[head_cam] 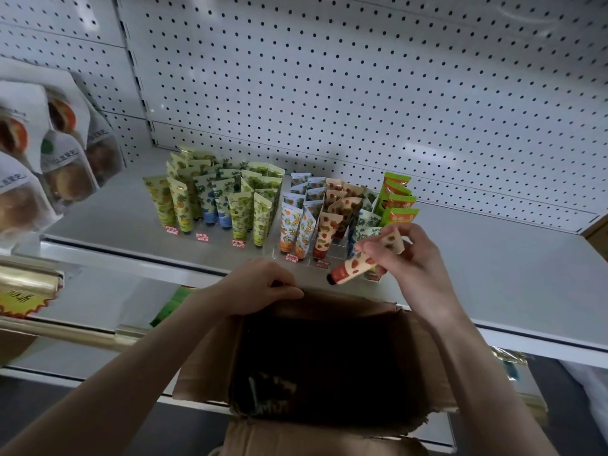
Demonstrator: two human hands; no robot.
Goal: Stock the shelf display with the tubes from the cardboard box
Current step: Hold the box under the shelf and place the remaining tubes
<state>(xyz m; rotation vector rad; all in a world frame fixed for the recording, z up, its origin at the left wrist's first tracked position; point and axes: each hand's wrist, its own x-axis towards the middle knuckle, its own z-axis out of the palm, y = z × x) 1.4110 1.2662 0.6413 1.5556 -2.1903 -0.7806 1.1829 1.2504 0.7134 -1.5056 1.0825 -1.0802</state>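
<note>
An open cardboard box [210,363] sits in front of me below the shelf; its inside is dark and I cannot make out its contents. My left hand [260,284] grips the box's far rim. My right hand [401,258] holds a cream tube with red fruit print [353,266], tilted with its red cap down-left, just in front of the display. On the white shelf [477,258] a clear stepped display [309,255] holds rows of upright tubes: yellow-green ones [177,205], blue ones [217,199], green ones [260,209], orange ones [292,225] and red-print ones [332,222].
Green packets [396,199] stand at the display's right end. A white pegboard wall [362,93] backs the shelf. Bagged pastries [49,153] hang at the left. A gold-trimmed lower shelf with a yellow price tag [19,297] lies at lower left.
</note>
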